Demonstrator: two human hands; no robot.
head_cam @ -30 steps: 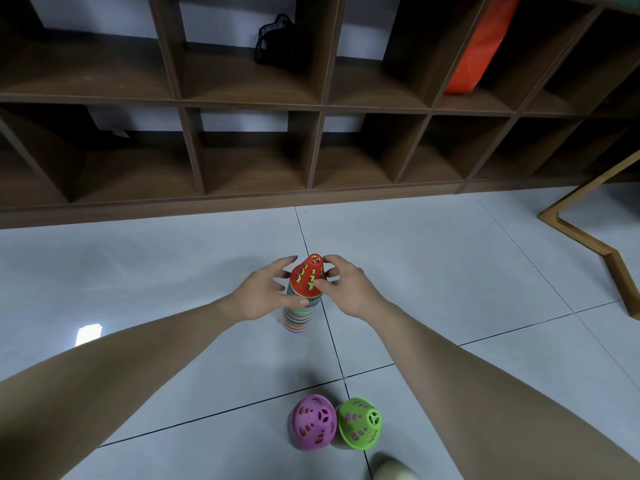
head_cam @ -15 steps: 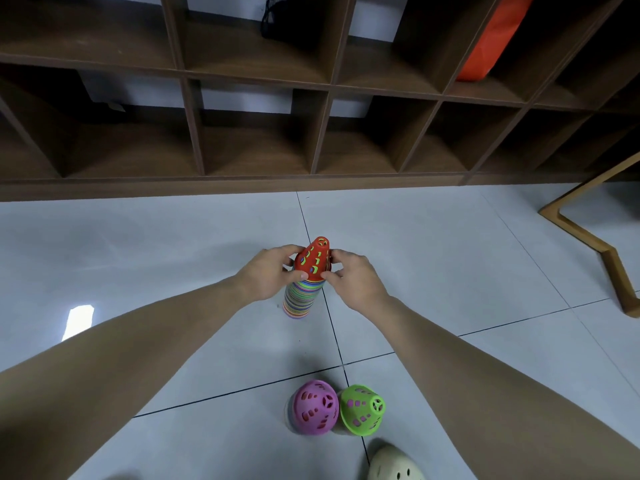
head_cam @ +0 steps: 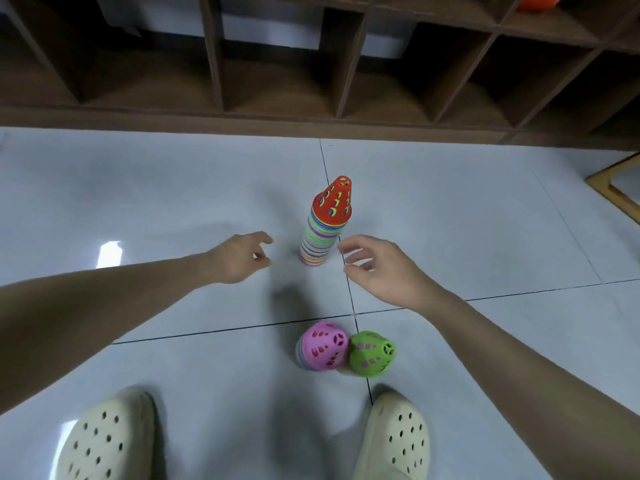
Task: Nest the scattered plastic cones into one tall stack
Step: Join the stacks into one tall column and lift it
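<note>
We are recording both hands as free of any load: the left hand [head_cam: 239,258] is hanging with its fingers loosely curled and spread, holding nothing, just to the left of the stack [head_cam: 323,233], with floor showing between fingertips and cones. The right hand [head_cam: 379,266] is mirroring it on the other side, fingers relaxed and parted, its fingertips near the stack's lower half but not touching. Half a second ago both hands were pinching the red cone [head_cam: 333,202] at the top; now they are sitting lower and wider apart, released from it. The stack is standing upright by itself on the tiled floor [head_cam: 156,188], right beside a grout line, its red cone seated on the many-coloured rims below and tilting slightly to the right. Nearer to us, a pink cone [head_cam: 323,345] and a green cone [head_cam: 371,353] are lying on the floor side by side, touching or nearly so, close to a crossing of grout lines and well apart from the stack. We are also noting that the view is now pitched further down than before: two cream perforated clogs [head_cam: 393,441] are showing at the bottom edge, left and right of the loose cones. Beyond the stack, the dark wooden cubby shelf [head_cam: 277,88] is running along the far side of the floor.
</note>
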